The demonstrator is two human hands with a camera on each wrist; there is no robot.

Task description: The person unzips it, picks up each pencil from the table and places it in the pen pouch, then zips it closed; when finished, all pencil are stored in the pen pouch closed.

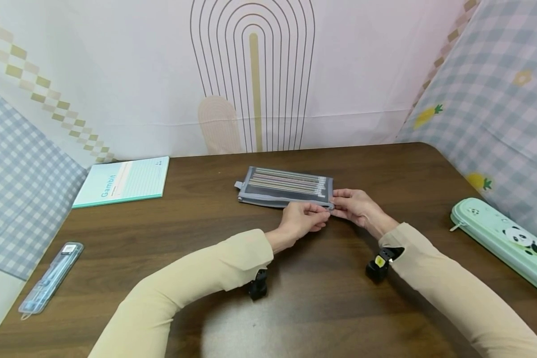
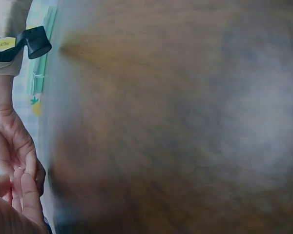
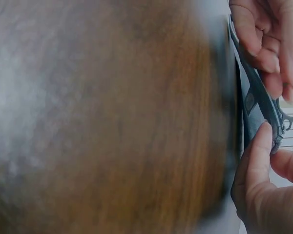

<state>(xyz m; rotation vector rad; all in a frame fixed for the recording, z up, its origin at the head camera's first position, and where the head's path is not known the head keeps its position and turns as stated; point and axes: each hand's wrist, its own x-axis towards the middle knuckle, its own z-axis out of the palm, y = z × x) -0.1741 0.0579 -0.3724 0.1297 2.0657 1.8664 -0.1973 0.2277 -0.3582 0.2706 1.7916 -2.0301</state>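
A grey zippered pencil pouch (image 1: 286, 185) with a see-through, striped top lies toward the back of the table. My right hand (image 1: 357, 209) pinches its right end between thumb and fingers, near the end of the zipper. My left hand (image 1: 301, 219) is at the front right corner, fingers bent. In the right wrist view, the left fingertips meet at the ring-shaped zipper pull (image 3: 289, 117), while the right thumb and finger grip the pouch's end. The left wrist view shows both hands close together at the lower left, the pouch mostly hidden there.
A notebook (image 1: 123, 183) lies at the back left, and a clear blue plastic case (image 1: 51, 278) near the left edge. At the right edge lies a mint-green panda pencil case (image 1: 505, 238). Patterned cloth hangs behind and at both sides of the brown table (image 1: 322, 308).
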